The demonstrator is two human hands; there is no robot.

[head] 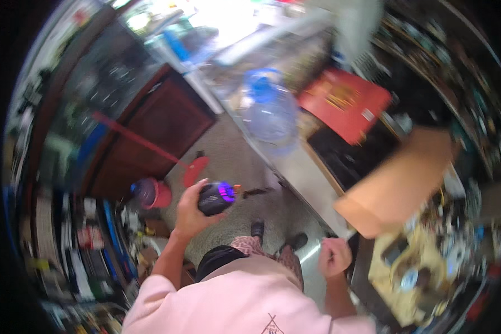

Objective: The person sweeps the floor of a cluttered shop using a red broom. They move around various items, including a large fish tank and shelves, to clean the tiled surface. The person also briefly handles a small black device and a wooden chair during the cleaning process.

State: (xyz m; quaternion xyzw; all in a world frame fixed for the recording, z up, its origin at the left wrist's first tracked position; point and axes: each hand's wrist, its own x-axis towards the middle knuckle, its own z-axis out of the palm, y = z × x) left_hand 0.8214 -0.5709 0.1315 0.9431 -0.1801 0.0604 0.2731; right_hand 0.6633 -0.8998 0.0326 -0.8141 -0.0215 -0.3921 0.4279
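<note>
My left hand (193,211) grips a dark rounded device (213,199) with a lit purple face and a small orange part at its end. It is held in the air above the floor. My right hand (335,256) is curled near the lower end of the counter, below an open brown cardboard box (396,188). Blur hides whether the fingers of that hand hold anything. A clear plastic water jug (269,117) with a blue top lies on the counter (317,179), beside a red printed bag or packet (344,102).
A dark red wooden cabinet (150,133) stands at left, with a red long-handled tool (196,170) and a pink bucket (158,193) near it. Crowded shelves (79,246) fill the lower left. A cluttered work surface (384,271) is at lower right.
</note>
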